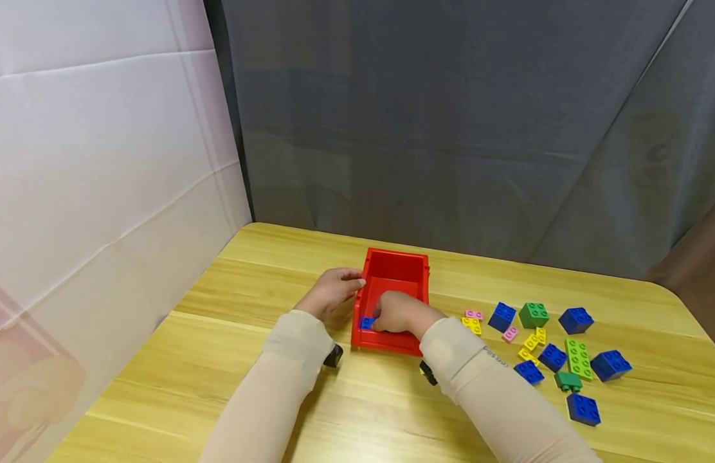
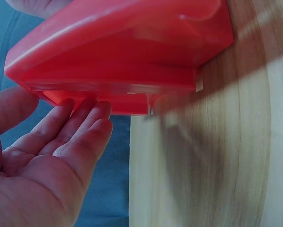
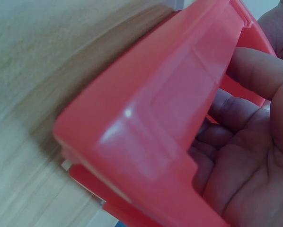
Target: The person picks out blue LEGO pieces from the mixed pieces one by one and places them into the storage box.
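Inside the red bin (image 1: 398, 265): block placing looks in hand

Blue block (image 1: 366, 323) sits in the near left corner, bent fingers of the right hand (image 1: 400, 312) at it; can't tell from where I stand if they grip. Left hand (image 1: 334, 289) is relaxed, fingers extended, at the left wall. Other blocks (image 1: 579, 359) lie right, on the table (image 1: 218, 360). Next move probably calls for leaving the block, clearing the rim.

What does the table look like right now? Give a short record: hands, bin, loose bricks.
Left hand: at the red bin's left side, fingers loosely extended
Right hand: inside the bin, fingers at a blue brick; grip hidden
Visible in bin: that brick, near left corner
Loose bricks: on the table, right of the bin; blue, green, yellow, pink
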Available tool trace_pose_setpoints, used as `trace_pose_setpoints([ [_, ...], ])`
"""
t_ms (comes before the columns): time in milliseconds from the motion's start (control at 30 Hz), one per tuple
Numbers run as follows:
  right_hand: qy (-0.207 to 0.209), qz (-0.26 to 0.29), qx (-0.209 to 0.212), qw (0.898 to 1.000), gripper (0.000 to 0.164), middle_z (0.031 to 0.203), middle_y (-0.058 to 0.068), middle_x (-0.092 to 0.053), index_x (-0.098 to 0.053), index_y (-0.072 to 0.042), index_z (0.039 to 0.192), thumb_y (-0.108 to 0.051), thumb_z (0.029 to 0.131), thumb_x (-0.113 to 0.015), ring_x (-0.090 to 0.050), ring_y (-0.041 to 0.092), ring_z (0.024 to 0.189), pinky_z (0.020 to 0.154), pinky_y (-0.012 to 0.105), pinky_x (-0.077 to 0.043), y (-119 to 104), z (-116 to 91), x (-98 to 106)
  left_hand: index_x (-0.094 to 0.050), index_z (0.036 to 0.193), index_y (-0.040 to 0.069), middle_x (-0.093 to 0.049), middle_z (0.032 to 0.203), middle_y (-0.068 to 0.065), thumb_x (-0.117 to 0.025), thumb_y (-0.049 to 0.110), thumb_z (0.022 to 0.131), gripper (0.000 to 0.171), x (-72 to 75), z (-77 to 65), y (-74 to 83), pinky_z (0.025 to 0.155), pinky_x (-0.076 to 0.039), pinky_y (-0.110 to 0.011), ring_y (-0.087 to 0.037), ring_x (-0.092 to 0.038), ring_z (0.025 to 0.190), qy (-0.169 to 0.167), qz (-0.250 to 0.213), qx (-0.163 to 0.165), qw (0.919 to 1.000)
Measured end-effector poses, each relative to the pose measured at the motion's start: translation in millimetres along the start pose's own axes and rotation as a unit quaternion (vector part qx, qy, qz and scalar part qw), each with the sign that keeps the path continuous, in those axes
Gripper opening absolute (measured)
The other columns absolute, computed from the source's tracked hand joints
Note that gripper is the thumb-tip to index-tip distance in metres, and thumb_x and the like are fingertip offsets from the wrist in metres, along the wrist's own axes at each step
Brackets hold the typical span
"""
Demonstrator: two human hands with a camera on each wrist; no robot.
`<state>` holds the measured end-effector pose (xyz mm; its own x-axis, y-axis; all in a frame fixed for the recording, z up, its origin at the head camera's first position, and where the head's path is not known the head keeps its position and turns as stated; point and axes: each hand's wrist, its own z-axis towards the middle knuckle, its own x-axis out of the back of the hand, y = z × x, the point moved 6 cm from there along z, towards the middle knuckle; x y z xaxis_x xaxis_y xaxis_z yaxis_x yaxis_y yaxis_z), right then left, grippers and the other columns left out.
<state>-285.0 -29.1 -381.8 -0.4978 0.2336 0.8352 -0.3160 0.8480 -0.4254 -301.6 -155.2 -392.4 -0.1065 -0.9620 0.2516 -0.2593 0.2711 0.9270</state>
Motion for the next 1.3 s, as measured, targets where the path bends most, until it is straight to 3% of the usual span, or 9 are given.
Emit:
trace_pose_setpoints([
  [200, -0.001, -0.005, 0.001, 1.0, 0.013, 0.067, 0.001, -0.058, -0.067, -0.009, 0.078, -0.017, 0.088, -0.069, -0.051, 0.016, 0.066, 0.064, 0.028, -0.044, 0, -1, -1, -0.055, 0.132, 0.0, -0.057, 0.13, -0.015, -0.054, 0.012, 0.098, 0.036, -1.5, -2.2, 2.1, 0.104, -0.044, -0.042, -0.031, -0.054, 0.118, 0.001, 0.008, -0.008, 0.9999],
  [333, 0.006, -0.021, 0.007, 1.0, 0.021, 0.059, 0.0, -0.047, -0.064, -0.009, 0.072, -0.018, 0.09, -0.066, -0.046, 0.015, 0.06, 0.062, 0.027, -0.04, -2, -3, -3, -0.055, 0.132, -0.001, -0.056, 0.131, -0.017, -0.055, 0.011, 0.097, 0.036, -1.9, 0.2, 0.9, 0.105, -0.043, -0.043, -0.031, -0.054, 0.12, 0.0, -0.004, -0.007, 1.0],
  [467, 0.014, -0.035, 0.0, 0.999, 0.02, 0.06, 0.001, -0.047, -0.063, -0.009, 0.075, -0.02, 0.092, -0.064, -0.048, 0.016, 0.061, 0.066, 0.028, -0.043, -4, -4, -6, -0.055, 0.131, -0.002, -0.056, 0.131, -0.018, -0.055, 0.01, 0.098, 0.036, -2.3, 1.8, 0.2, 0.105, -0.043, -0.043, -0.032, -0.054, 0.119, 0.0, -0.007, -0.01, 0.9999],
  [600, 0.018, -0.041, 0.0, 0.999, 0.015, 0.073, 0.002, -0.059, -0.069, -0.006, 0.092, -0.021, 0.093, -0.064, -0.055, 0.018, 0.071, 0.077, 0.032, -0.049, -5, -6, -6, -0.055, 0.131, -0.002, -0.056, 0.131, -0.018, -0.055, 0.009, 0.097, 0.036, -2.1, 2.8, -1.1, 0.105, -0.043, -0.043, -0.033, -0.054, 0.119, 0.002, -0.013, -0.009, 0.9999],
  [700, 0.025, -0.048, 0.01, 0.998, 0.024, 0.093, 0.003, -0.067, -0.069, -0.005, 0.111, -0.021, 0.093, -0.063, -0.06, 0.019, 0.085, 0.09, 0.036, -0.051, -7, -8, -6, -0.054, 0.131, -0.003, -0.056, 0.131, -0.019, -0.055, 0.009, 0.097, 0.036, -1.6, 2.8, -1.5, 0.105, -0.043, -0.043, -0.033, -0.054, 0.119, 0.002, -0.016, -0.009, 0.9998],
  [800, 0.039, -0.063, 0.024, 0.997, 0.034, 0.114, 0.006, -0.067, -0.065, -0.006, 0.123, -0.022, 0.094, -0.063, -0.061, 0.022, 0.101, 0.1, 0.04, -0.047, -10, -12, -5, -0.054, 0.132, -0.003, -0.055, 0.132, -0.019, -0.054, 0.009, 0.098, 0.036, -1.1, 2.0, -0.9, 0.105, -0.043, -0.043, -0.034, -0.053, 0.12, 0.001, -0.018, -0.01, 0.9998],
  [1000, 0.073, -0.093, 0.05, 0.992, 0.038, 0.126, 0.011, -0.062, -0.063, -0.006, 0.127, -0.022, 0.093, -0.064, -0.056, 0.028, 0.119, 0.104, 0.042, -0.044, -14, -19, -3, -0.053, 0.133, -0.002, -0.054, 0.134, -0.019, -0.054, 0.01, 0.098, 0.037, 0.3, -0.3, -0.1, 0.105, -0.042, -0.044, -0.034, -0.053, 0.121, 0.001, -0.015, -0.009, 0.9999],
  [1300, 0.141, -0.091, 0.081, 0.983, 0.05, 0.135, 0.011, -0.053, -0.055, -0.008, 0.136, -0.024, 0.09, -0.068, -0.049, 0.028, 0.126, 0.102, 0.041, -0.046, -13, -32, 2, -0.053, 0.134, 0.0, -0.054, 0.134, -0.018, -0.053, 0.01, 0.098, 0.037, -1.3, 0.9, 0.0, 0.105, -0.042, -0.044, -0.034, -0.052, 0.121, -0.007, -0.008, -0.016, 0.9998],
])
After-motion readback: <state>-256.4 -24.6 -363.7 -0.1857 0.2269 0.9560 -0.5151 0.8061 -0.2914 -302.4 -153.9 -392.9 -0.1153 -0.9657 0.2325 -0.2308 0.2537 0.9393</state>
